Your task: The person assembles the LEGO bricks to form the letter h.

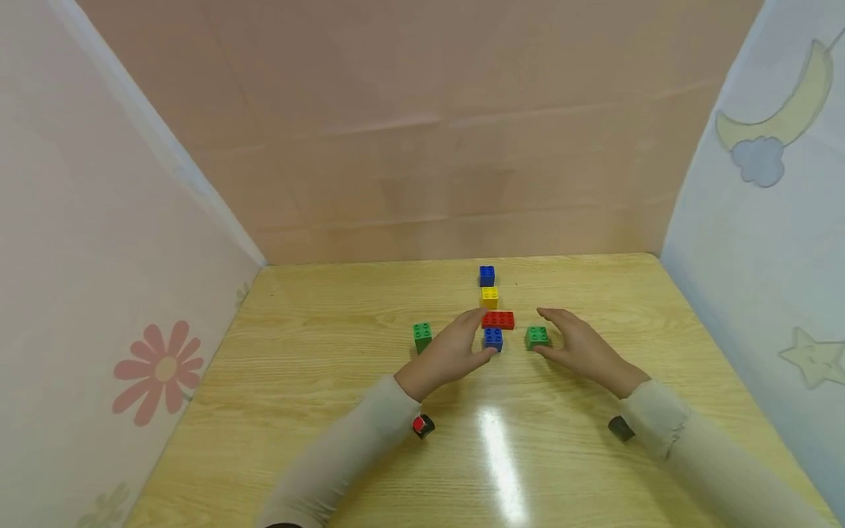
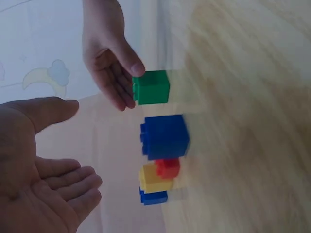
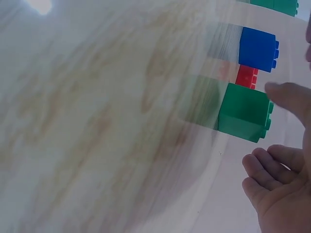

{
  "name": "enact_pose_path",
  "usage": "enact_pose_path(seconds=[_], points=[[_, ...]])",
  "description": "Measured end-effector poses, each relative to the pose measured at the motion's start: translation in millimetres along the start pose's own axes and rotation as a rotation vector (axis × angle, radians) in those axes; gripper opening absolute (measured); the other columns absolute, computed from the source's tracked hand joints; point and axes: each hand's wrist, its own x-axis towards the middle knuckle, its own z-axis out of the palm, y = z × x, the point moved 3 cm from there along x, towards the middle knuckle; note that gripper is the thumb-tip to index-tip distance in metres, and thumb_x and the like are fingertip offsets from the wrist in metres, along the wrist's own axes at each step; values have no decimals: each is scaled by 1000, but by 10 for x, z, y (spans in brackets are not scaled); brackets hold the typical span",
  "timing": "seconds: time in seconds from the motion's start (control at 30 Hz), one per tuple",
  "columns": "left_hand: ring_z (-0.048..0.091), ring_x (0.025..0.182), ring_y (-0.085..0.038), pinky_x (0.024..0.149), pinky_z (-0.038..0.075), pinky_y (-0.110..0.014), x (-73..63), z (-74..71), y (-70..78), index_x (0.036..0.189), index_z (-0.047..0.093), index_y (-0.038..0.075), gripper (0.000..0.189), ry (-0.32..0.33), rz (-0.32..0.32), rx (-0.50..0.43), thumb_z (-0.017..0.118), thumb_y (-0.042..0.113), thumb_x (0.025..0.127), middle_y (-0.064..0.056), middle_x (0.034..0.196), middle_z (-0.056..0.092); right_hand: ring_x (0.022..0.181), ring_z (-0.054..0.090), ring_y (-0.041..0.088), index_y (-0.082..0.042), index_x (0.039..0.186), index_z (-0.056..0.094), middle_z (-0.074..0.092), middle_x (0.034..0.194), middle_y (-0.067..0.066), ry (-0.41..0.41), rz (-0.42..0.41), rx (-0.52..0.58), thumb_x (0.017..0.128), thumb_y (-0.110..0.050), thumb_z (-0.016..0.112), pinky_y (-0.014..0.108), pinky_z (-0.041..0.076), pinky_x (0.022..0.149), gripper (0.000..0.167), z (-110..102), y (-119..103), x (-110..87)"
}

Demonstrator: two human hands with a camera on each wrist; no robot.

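Note:
My left hand [image 1: 452,348] hovers over the table with thumb and fingers spread, just left of a blue brick [image 1: 493,339]. In the left wrist view its palm faces that blue brick [image 2: 167,137], with a gap between. My right hand [image 1: 581,345] is held to the right of a green brick [image 1: 537,337], thumb and fingers apart. The right wrist view shows the right thumb near the studs of this green brick [image 3: 245,111], the fingers not curled round it. Behind the near blue brick lie a red brick [image 1: 498,320], a yellow brick [image 1: 489,297] and another blue brick [image 1: 486,276].
A taller green brick [image 1: 422,335] stands left of my left hand, partly behind it. The wooden table [image 1: 317,330] meets a brown back panel [image 1: 429,183]. Printed side walls rise at left and right. Dark wrist devices show below both sleeves.

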Motion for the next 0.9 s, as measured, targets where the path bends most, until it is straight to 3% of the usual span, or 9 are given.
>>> enact_pose_path(seconds=[0.33,0.6,0.9], points=[[50,128,-19,101,45,-31,175,239,-2,150,34,8,73,-31,-122,89,68,35,92,-7,148,43,128,44,43,2,143,42,47,141,23,0,-39,28,88,-24,75,59,40,100,68,6,13,-3],[53,123,-17,98,47,-28,261,311,-71,146,43,8,62,-29,-126,139,66,32,94,-7,141,51,126,46,43,2,141,45,49,138,23,3,-51,1,91,-14,70,58,41,99,58,27,21,-4],[57,113,-13,94,49,-27,288,370,-135,137,52,10,49,-20,-161,104,67,28,94,-3,130,57,120,52,41,2,137,50,55,132,21,8,-35,12,91,-10,68,57,45,96,51,62,25,-15]])
